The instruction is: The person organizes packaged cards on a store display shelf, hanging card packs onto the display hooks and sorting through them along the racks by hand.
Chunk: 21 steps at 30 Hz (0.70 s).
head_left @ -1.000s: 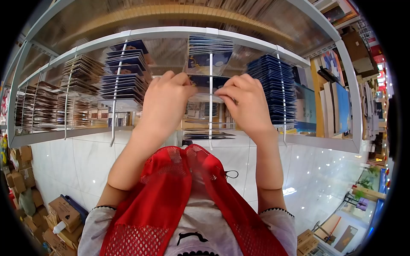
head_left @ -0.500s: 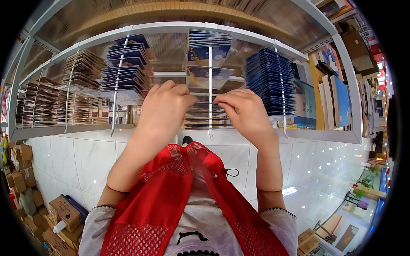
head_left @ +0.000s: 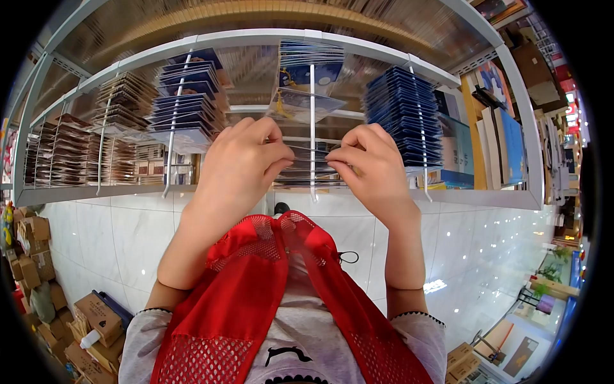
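Several flat clear-wrapped packets (head_left: 306, 174) hang edge-on along the front part of a white display hook (head_left: 313, 121). My left hand (head_left: 240, 160) pinches the left edge of one packet. On the opposite side, my right hand (head_left: 369, 168) pinches at the right edges, thumb and index finger close together. Farther back on the same hook hang blue-and-gold packets (head_left: 310, 77), the front one tilted. Which single packet the fingers grip is partly hidden by the hands.
Dark blue packets (head_left: 403, 118) fill the hook on the right. Blue-and-white packets (head_left: 185, 102) and brown ones (head_left: 125, 105) hang on the left. A white shelf frame (head_left: 473, 200) borders the rack. Cardboard boxes (head_left: 96, 317) stand on the tiled floor.
Both hands have shifted slightly, the right one a little outward and down, its fingers remaining at the packets' edges. The front blue-and-gold packet now hangs at a different tilt.
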Each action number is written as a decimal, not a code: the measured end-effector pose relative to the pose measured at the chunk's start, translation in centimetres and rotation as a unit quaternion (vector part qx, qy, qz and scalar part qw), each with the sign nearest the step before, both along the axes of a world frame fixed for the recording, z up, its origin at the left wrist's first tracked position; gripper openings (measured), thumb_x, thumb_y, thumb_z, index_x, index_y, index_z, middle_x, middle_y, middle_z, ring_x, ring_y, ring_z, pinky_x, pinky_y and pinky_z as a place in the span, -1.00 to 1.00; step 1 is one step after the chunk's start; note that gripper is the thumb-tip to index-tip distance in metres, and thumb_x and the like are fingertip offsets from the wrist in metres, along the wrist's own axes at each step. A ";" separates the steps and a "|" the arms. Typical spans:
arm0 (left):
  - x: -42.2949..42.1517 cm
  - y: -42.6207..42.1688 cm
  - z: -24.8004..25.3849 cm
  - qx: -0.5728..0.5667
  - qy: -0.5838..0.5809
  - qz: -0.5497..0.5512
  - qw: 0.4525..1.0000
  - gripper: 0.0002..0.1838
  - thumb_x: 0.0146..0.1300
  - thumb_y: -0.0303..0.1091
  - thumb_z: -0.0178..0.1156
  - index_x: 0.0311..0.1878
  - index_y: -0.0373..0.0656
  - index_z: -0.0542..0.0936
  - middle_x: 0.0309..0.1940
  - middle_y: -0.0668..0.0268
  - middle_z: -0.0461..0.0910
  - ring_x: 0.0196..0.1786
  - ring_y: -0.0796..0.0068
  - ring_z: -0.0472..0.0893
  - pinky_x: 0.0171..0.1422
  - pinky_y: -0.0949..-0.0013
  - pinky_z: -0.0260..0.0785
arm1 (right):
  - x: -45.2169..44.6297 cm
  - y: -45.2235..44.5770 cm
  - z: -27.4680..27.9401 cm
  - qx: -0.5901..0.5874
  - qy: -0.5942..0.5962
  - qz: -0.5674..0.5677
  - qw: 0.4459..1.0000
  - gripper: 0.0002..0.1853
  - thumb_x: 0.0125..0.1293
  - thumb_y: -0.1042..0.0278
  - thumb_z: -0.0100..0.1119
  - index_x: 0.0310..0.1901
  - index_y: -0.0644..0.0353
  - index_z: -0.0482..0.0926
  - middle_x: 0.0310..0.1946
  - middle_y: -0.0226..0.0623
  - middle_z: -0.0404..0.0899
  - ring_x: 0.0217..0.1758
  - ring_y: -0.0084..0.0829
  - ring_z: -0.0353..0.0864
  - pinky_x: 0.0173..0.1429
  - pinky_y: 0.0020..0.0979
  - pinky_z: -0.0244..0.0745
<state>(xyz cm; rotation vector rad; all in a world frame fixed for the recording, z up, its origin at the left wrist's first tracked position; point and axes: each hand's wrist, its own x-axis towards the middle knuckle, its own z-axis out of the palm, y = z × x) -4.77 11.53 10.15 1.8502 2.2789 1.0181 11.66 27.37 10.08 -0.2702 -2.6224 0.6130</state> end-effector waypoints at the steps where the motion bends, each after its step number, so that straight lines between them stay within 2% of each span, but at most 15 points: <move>1: 0.1 0.0 -0.1 -0.007 0.001 0.002 1.000 -0.87 -0.03 -0.51 0.43 -0.35 -0.15 0.73 -0.37 0.32 0.52 -0.26 0.26 0.54 -0.16 0.22 0.41 | 0.0 0.0 0.0 0.002 0.001 0.003 1.000 -0.93 0.07 0.46 0.36 -0.37 0.17 0.69 -0.35 -0.42 0.49 -0.12 -0.33 0.50 -0.01 -0.28 0.39; 10: 0.1 0.0 -0.3 -0.015 0.012 -0.002 1.000 -0.87 -0.02 -0.50 0.42 -0.34 -0.17 0.73 -0.37 0.30 0.52 -0.25 0.25 0.55 -0.17 0.21 0.40 | -0.1 0.0 -0.4 0.009 0.006 0.005 1.000 -0.92 0.08 0.45 0.38 -0.37 0.16 0.69 -0.34 -0.42 0.49 -0.12 -0.33 0.49 -0.01 -0.28 0.37; 13: 0.3 0.4 -0.1 0.022 -0.021 0.023 0.999 -0.89 0.01 -0.50 0.42 -0.34 -0.18 0.73 -0.37 0.29 0.52 -0.25 0.23 0.56 -0.17 0.20 0.41 | -0.3 -0.1 -0.2 -0.002 0.009 -0.009 1.000 -0.93 0.10 0.44 0.38 -0.36 0.17 0.69 -0.33 -0.42 0.50 -0.11 -0.32 0.49 0.01 -0.27 0.36; 21: -0.4 0.6 -0.8 0.001 0.016 0.033 0.999 -0.89 0.02 -0.50 0.41 -0.33 -0.21 0.73 -0.38 0.28 0.53 -0.24 0.23 0.57 -0.16 0.22 0.43 | -1.1 0.5 -0.3 0.024 0.002 0.005 1.000 -0.94 0.12 0.43 0.36 -0.37 0.19 0.69 -0.33 -0.42 0.52 -0.09 -0.32 0.50 0.05 -0.26 0.36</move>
